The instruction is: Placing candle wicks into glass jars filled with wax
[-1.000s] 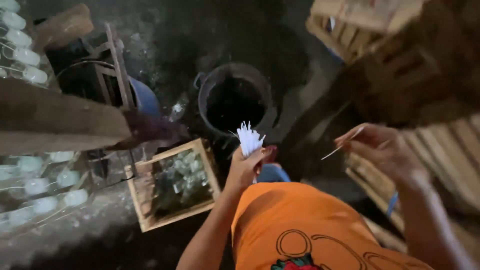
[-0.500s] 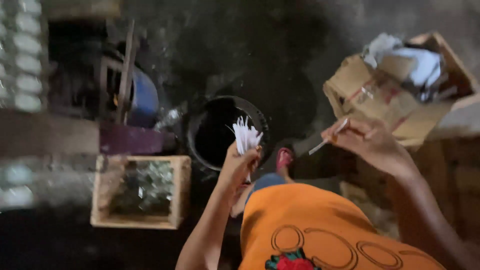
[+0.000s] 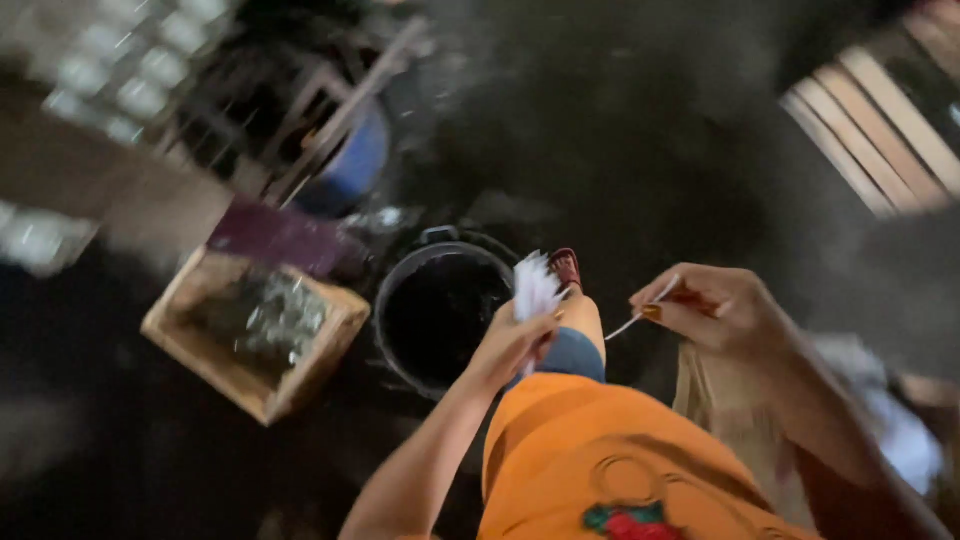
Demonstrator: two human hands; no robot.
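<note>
Above a blurred black bucket (image 3: 440,315), left hand (image 3: 515,340) clutching white sticks (image 3: 535,285), right hand (image 3: 715,310) pinching one stick (image 3: 640,318).

Bucket (image 3: 440,315) between wooden box (image 3: 255,335) on left and hands on right.

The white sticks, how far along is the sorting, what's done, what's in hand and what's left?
Done: nothing finished shows; the view is blurred. In hand: the left hand grips a bunch of white sticks above the black bucket, and the right hand pinches a single stick. Left: the whole bunch.
</note>
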